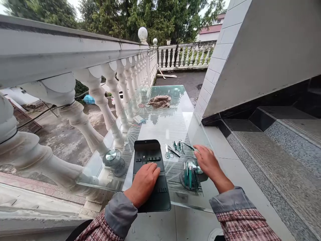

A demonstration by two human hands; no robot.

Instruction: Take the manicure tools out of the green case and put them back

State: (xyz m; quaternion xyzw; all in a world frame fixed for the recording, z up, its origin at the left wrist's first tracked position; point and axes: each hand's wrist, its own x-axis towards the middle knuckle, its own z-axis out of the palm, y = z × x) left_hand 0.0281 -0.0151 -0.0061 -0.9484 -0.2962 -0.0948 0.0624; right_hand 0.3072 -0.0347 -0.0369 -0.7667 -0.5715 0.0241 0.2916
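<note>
On the glass surface, a black case lies open near-left. The left hand presses flat on it, grip released. The right hand, grip also released, perhaps touches small tools just beyond.

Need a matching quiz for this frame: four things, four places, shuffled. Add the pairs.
Things:
1. left hand
2. right hand
3. crumpled cloth
4. small scissors

Places:
A. far end of the glass table
B. flat on the open black case
C. lying on the glass, close to the case's right edge
D. near the table's right edge, beside the row of green-handled tools

Pairs: 1-B, 2-D, 3-A, 4-C
</note>
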